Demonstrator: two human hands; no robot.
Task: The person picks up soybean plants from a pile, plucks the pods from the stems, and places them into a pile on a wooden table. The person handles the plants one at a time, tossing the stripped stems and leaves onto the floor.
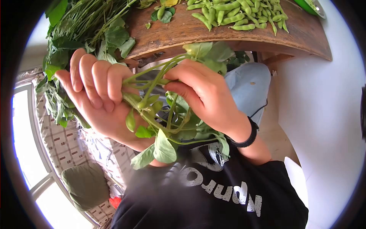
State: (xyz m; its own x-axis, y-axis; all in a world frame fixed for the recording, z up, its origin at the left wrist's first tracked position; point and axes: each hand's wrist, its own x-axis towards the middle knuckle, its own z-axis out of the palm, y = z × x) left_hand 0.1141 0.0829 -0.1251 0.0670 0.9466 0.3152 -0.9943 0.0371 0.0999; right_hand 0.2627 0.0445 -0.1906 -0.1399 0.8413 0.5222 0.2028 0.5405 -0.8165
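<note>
My left hand is closed around the stem of a leafy green bean plant, its fingers curled over the stalk. Plump green pods hang from the stem just beside that hand. My right hand, with a black band on the wrist, pinches a small green piece that looks like a bean pod between thumb and forefinger. It sits among the plant's thin stalks, and the fingertips partly hide it. Broad leaves droop below both hands, in front of my black shirt.
Beyond my hands stands a wooden table with a pile of picked bean pods on it. A heap of leafy stalks hangs over its left side. A green bowl is at the far right corner. An olive cushion lies lower left.
</note>
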